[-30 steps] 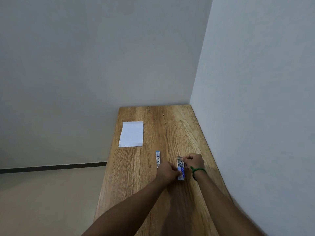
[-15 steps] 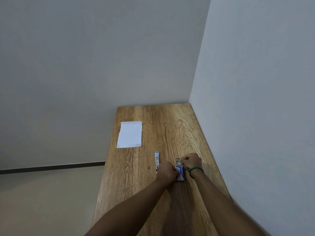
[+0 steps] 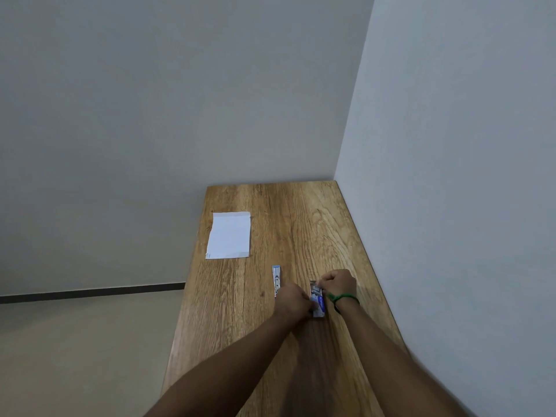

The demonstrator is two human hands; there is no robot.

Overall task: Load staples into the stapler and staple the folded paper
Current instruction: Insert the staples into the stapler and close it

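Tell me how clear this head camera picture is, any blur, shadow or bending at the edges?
Head view: soft even light, no glare; the forearms cast a dark shadow on the table; wall lines lean with wide-angle distortion; the left hand, right hand and the small box between them are too small and soft for detail.

Wall close beside the right hand; stapler just beyond the left hand; bare table leftward.

Both forearms are bare; no sleeves are visible. The right wrist carries a green cord band, with a thin dark band just behind it. The left hand and right hand wear no gloves or rings.
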